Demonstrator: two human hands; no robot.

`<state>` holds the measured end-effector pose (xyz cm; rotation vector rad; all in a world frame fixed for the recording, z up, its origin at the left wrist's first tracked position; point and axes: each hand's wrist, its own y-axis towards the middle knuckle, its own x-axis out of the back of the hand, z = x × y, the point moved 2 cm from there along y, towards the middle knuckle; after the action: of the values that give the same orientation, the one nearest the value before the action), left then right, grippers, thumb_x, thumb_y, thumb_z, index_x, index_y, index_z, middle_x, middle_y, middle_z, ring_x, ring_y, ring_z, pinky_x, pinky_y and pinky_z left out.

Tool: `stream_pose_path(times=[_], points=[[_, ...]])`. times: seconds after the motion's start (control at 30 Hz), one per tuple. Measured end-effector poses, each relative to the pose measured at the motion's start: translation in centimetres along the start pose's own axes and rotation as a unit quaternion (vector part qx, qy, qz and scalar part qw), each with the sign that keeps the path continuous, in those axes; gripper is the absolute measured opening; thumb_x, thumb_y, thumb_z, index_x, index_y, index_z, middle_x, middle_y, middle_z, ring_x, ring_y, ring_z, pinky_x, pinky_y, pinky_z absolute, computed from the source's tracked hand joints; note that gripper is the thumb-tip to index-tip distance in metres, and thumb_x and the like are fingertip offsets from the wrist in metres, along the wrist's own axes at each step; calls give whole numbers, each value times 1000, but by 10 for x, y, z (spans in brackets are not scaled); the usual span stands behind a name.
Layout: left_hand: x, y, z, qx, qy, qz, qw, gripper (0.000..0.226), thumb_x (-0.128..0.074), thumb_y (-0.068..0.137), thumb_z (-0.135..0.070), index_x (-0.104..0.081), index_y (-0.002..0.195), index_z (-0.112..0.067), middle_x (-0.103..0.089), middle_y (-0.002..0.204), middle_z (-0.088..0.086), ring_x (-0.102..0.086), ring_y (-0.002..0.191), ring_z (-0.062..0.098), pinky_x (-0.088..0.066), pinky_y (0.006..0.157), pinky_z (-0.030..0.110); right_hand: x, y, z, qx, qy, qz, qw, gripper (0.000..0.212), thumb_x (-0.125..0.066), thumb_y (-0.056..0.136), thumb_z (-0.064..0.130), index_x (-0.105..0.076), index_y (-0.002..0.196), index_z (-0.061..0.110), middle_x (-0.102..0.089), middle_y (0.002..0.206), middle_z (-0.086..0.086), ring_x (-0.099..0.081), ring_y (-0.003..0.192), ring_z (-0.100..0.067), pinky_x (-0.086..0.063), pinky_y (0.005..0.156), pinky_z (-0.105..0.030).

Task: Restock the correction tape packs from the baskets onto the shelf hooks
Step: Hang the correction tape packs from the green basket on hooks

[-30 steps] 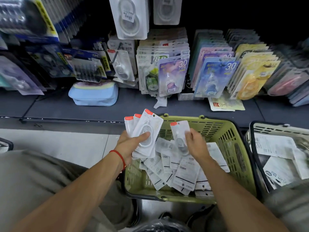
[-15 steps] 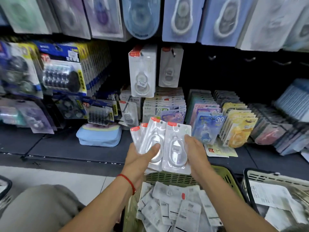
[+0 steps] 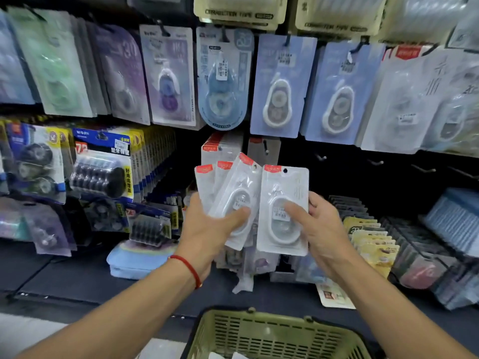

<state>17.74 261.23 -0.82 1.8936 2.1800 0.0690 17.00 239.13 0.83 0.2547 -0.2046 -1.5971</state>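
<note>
My left hand (image 3: pixel 207 231) grips a fanned stack of white correction tape packs (image 3: pixel 230 187) with red top corners. My right hand (image 3: pixel 321 229) holds a single white correction tape pack (image 3: pixel 283 193) upright, thumb on its front, hang hole at the top. Both are raised in front of the shelf. Just behind them, matching white packs (image 3: pixel 220 149) hang on a hook, with a second thin row (image 3: pixel 264 151) beside it. The green basket (image 3: pixel 259 330) sits below my arms, only its rim and far wall in view.
Bare hooks (image 3: pixel 375 161) stick out of the dark back panel to the right of the white packs. Other tape packs fill the upper rows (image 3: pixel 282 86) and the left side (image 3: pixel 101 164). A light blue pouch (image 3: pixel 134 263) and standing packs (image 3: pixel 373 242) rest on the bottom shelf.
Both hands have risen from the basket to the shelf with the packs. The right hand picked a single pack out of the basket. My view tilted upward.
</note>
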Motion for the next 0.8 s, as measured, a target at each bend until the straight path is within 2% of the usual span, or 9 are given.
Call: stream_pose_path(times=[0.07, 0.1, 0.2, 0.27, 0.43, 0.57, 0.73, 0.8], points=[[11, 5, -1, -32, 13, -48, 998, 62, -97, 71, -19, -59, 118, -31, -75, 107, -15, -74, 99, 7, -63, 81, 32, 2, 9, 3, 36, -29, -44, 998, 42, -85, 80, 42, -72, 117, 27, -80, 115, 3, -77, 106, -20, -62, 88, -42], [17, 7, 0, -36, 6, -73, 997, 62, -98, 69, -19, -59, 117, -31, -75, 106, -15, -74, 99, 8, -63, 81, 33, 1, 13, 2, 47, -47, -57, 996, 37, -85, 84, 39, -72, 116, 29, -80, 114, 7, -77, 104, -16, -61, 88, -40], [25, 13, -2, -28, -30, -121, 992, 68, -97, 59, -30, -61, 117, -26, -76, 110, -7, -76, 103, 18, -63, 89, 50, -9, 24, -1, 56, -88, -61, 993, 27, -79, 94, 31, -68, 118, 33, -79, 112, 15, -76, 101, -7, -59, 82, -28], [27, 17, -8, -37, -36, -132, 990, 71, -96, 58, -32, -62, 119, -26, -76, 113, -4, -76, 104, 20, -62, 91, 53, -17, 30, -1, 63, -98, -64, 991, 26, -77, 95, 30, -67, 119, 33, -78, 111, 16, -75, 100, -5, -58, 79, -24], [29, 18, -17, -49, -44, -138, 988, 66, -98, 69, -19, -61, 124, -22, -77, 115, -4, -76, 104, 20, -62, 92, 53, -32, 40, 0, 62, -59, -95, 992, 25, -74, 98, 31, -67, 122, 28, -79, 110, 8, -76, 99, -10, -61, 83, -33], [32, 15, -19, -46, -50, -134, 989, 61, -97, 71, -18, -62, 121, -23, -77, 111, -5, -77, 102, 22, -62, 88, 56, -39, 43, 2, 58, -38, -105, 992, 25, -74, 97, 32, -69, 121, 25, -79, 109, 5, -77, 99, -15, -62, 86, -41], [35, 15, -23, -52, -58, -139, 987, 69, -97, 61, -28, -62, 120, -26, -77, 114, -5, -76, 104, 20, -62, 91, 53, -46, 47, 0, 57, -49, -136, 988, 23, -73, 91, 39, -73, 112, 28, -80, 100, 8, -78, 91, -13, -63, 77, -38], [34, 15, -23, -55, -61, -135, 987, 69, -96, 60, -29, -62, 120, -27, -77, 114, -7, -76, 105, 19, -62, 92, 52, -42, 52, -1, 48, -110, -138, 983, 26, -71, 96, 42, -71, 117, 26, -79, 99, 9, -77, 93, -13, -60, 75, -32]])
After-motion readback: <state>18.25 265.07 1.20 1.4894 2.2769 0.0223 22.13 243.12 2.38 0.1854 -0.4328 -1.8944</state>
